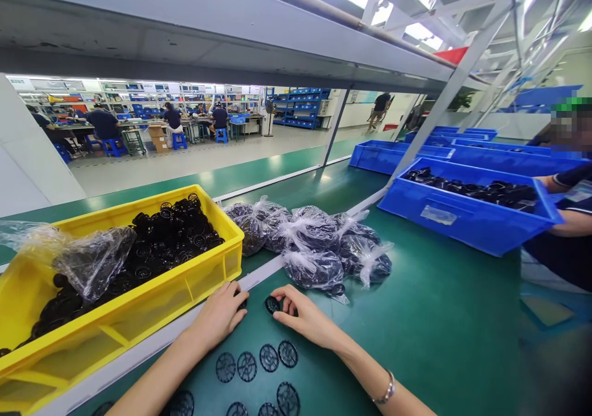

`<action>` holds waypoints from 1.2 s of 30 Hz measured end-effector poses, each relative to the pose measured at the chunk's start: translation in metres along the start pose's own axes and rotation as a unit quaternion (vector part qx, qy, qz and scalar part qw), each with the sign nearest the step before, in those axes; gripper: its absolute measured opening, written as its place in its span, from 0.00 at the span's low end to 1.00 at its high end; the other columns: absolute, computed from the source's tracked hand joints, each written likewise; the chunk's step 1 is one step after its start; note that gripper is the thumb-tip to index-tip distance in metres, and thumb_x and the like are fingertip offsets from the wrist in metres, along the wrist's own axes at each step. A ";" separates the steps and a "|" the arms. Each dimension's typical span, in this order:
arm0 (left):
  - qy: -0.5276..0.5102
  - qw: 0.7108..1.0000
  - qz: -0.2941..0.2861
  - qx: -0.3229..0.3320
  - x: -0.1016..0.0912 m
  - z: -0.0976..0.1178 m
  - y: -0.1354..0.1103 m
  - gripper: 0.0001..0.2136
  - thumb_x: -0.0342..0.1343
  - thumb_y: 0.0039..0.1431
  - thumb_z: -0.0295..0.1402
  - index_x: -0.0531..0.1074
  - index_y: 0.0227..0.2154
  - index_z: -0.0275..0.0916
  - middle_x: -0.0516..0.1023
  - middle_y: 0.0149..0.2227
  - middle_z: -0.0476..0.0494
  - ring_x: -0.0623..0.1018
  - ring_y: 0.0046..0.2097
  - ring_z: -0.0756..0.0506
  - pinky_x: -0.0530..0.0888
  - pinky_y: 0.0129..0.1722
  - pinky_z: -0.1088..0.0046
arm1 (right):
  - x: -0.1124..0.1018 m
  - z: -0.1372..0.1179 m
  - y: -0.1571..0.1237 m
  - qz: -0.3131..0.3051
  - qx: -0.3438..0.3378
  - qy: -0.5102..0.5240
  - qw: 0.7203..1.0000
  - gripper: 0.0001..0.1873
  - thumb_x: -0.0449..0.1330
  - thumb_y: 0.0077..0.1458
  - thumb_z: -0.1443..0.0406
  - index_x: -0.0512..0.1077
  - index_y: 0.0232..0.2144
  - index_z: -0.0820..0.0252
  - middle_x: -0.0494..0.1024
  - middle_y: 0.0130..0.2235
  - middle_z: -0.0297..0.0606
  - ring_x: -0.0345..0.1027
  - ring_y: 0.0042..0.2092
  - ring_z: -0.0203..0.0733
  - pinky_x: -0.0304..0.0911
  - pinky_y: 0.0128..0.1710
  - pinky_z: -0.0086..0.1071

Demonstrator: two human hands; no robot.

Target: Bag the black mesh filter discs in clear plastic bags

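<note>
Both arms run bare from the picture's lower edge up to the left hand (221, 317) and the right hand (308, 318), and at about four o'clock from the right hand a thin silvery bracelet (386, 390), perhaps beaded, circles the wrist.

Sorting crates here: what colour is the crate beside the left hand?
The crate is yellow; the head view shows it best.

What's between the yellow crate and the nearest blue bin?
In the head view, a heap of tied clear plastic bags of black parts lies on the green bench between the yellow crate and blue bin.
</note>
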State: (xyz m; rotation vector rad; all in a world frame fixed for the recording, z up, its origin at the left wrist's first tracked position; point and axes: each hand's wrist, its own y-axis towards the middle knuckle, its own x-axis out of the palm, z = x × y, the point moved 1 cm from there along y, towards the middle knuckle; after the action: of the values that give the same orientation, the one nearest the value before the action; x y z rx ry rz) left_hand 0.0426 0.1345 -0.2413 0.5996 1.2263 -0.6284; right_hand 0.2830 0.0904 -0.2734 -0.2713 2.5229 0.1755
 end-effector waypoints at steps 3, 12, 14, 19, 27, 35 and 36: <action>-0.039 0.999 0.021 -0.002 -0.004 0.002 -0.003 0.12 0.53 0.64 0.30 0.71 0.50 0.40 0.72 0.48 0.38 0.75 0.49 0.39 0.74 0.50 0.59 | 0.001 0.000 0.000 0.001 -0.002 -0.001 1.000 0.16 0.60 0.57 0.61 0.70 0.48 0.55 0.71 0.41 0.35 0.67 0.38 0.39 0.67 0.39 0.34; -0.219 0.969 0.110 -0.014 -0.021 0.017 -0.012 0.13 0.53 0.65 0.34 0.72 0.51 0.44 0.74 0.49 0.40 0.74 0.52 0.40 0.71 0.55 0.60 | 0.001 -0.002 0.000 0.006 -0.003 -0.007 1.000 0.16 0.60 0.56 0.62 0.70 0.48 0.54 0.72 0.41 0.35 0.68 0.37 0.39 0.68 0.38 0.34; -0.261 0.958 0.115 -0.027 -0.028 0.023 -0.014 0.13 0.53 0.65 0.35 0.73 0.51 0.43 0.75 0.49 0.40 0.75 0.52 0.40 0.71 0.55 0.60 | 0.001 -0.002 0.000 0.008 -0.004 -0.008 1.000 0.16 0.60 0.56 0.62 0.70 0.48 0.55 0.72 0.41 0.35 0.68 0.37 0.39 0.68 0.38 0.34; -0.366 0.917 0.123 -0.098 -0.049 0.032 -0.033 0.15 0.54 0.65 0.41 0.73 0.51 0.45 0.76 0.50 0.42 0.76 0.46 0.43 0.74 0.48 0.64 | 0.001 -0.001 0.000 0.008 -0.001 -0.013 1.000 0.15 0.60 0.57 0.61 0.70 0.47 0.55 0.72 0.40 0.35 0.67 0.36 0.38 0.68 0.38 0.34; -0.566 0.770 0.145 -0.257 -0.069 0.045 -0.129 0.22 0.55 0.62 0.51 0.72 0.54 0.45 0.76 0.49 0.42 0.78 0.47 0.43 0.75 0.53 0.59 | 0.009 -0.013 -0.011 0.023 -0.061 -0.087 0.994 0.16 0.56 0.62 0.59 0.67 0.52 0.52 0.71 0.45 0.39 0.68 0.41 0.43 0.69 0.42 0.39; -0.692 0.619 0.177 -0.327 -0.048 0.067 -0.179 0.21 0.59 0.61 0.48 0.73 0.53 0.43 0.78 0.49 0.40 0.79 0.50 0.40 0.74 0.56 0.56 | 0.015 -0.019 -0.016 -0.043 -0.081 -0.120 0.988 0.17 0.57 0.62 0.57 0.68 0.52 0.50 0.71 0.50 0.40 0.71 0.47 0.47 0.69 0.47 0.42; -0.701 0.608 0.178 -0.328 -0.046 0.068 -0.180 0.21 0.60 0.60 0.47 0.73 0.53 0.42 0.79 0.48 0.40 0.79 0.49 0.41 0.74 0.56 0.56 | 0.014 -0.017 -0.015 -0.049 -0.075 -0.113 0.990 0.17 0.57 0.62 0.55 0.68 0.52 0.50 0.72 0.49 0.41 0.71 0.47 0.47 0.69 0.47 0.43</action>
State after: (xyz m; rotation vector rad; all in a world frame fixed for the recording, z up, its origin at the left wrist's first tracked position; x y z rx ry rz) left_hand -0.0526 -0.0326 -0.1953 -0.3534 -0.2588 -0.1031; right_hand 0.2660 0.0708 -0.2689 -0.4113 2.2692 0.3390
